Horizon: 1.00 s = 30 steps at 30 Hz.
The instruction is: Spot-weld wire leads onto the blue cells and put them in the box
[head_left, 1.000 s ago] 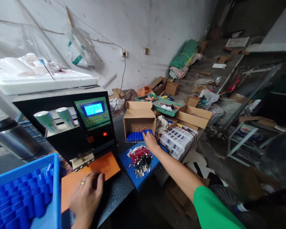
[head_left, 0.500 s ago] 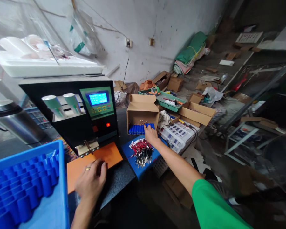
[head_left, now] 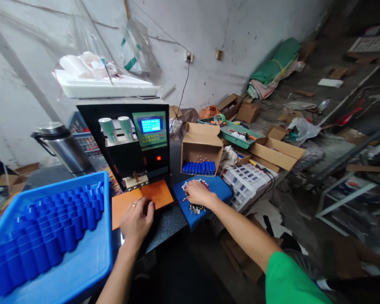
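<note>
My left hand point(head_left: 137, 218) rests on the orange board point(head_left: 160, 193) in front of the black machine with a lit screen point(head_left: 122, 147). Its fingers curl inward, and whatever they may hold is hidden. Over the pile of red and black wire leads point(head_left: 196, 208) with white ends is my right hand point(head_left: 198, 193). Its fingers are bent together and touch the leads; the fingertips are hidden, so what they pinch cannot be made out. The leads lie on a blue mat point(head_left: 220, 190). Behind them an open cardboard box point(head_left: 201, 145) holds blue cylindrical cells point(head_left: 199, 168) with leads.
At left, a blue tray point(head_left: 91, 249) holds many blue cylinders point(head_left: 53, 228). A steel jug point(head_left: 68, 147) stands behind it. Right of the box are a green tray point(head_left: 237, 137), a white plastic crate point(head_left: 240, 185) and another open carton point(head_left: 275, 152).
My right hand has moved from the cells in the cardboard box down to the pile of wire leads. My left hand stays on the orange board. The view has turned left.
</note>
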### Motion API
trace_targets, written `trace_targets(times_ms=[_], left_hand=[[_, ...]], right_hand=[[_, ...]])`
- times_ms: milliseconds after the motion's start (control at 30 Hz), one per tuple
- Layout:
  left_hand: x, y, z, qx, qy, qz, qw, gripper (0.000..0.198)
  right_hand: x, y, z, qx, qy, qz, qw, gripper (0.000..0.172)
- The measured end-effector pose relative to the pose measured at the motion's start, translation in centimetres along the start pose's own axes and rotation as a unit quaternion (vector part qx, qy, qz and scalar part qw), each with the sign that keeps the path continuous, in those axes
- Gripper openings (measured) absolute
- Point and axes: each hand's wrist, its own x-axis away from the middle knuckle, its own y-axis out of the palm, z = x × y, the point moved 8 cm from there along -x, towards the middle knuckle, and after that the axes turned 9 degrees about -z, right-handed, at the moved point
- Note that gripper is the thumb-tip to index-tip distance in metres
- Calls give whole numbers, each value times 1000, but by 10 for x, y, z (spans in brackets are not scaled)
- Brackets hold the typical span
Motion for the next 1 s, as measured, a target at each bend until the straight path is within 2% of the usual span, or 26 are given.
trace_targets(times_ms=[167,300,400,533,700,800,1000], left_hand=[[0,-3,1,5,-2,8,1000,26],[0,-4,2,11,3,7,1000,26],[0,-4,1,17,-9,4,1000,26],[-1,-4,-1,23,-30,-11,999,27],[-2,-4,-3,44,-50,-40,997,29],[-2,-3,-5,53,-59,-59,995,31],[-3,-1,-13,119,-92,-84,985,32]], right_hand=[[0,5,6,-29,0,26,999,18],[-3,2,22,-129,-29,89,987,17],[-8,5,40,-271,-38,117,955,18],[-14,13,59,-452,-32,134,881,15],[-10,3,74,-559,-20,234,795,16],[-12,1,72,-587,-12,233,775,16],[-10,3,53,-608,-28,220,762,17]])
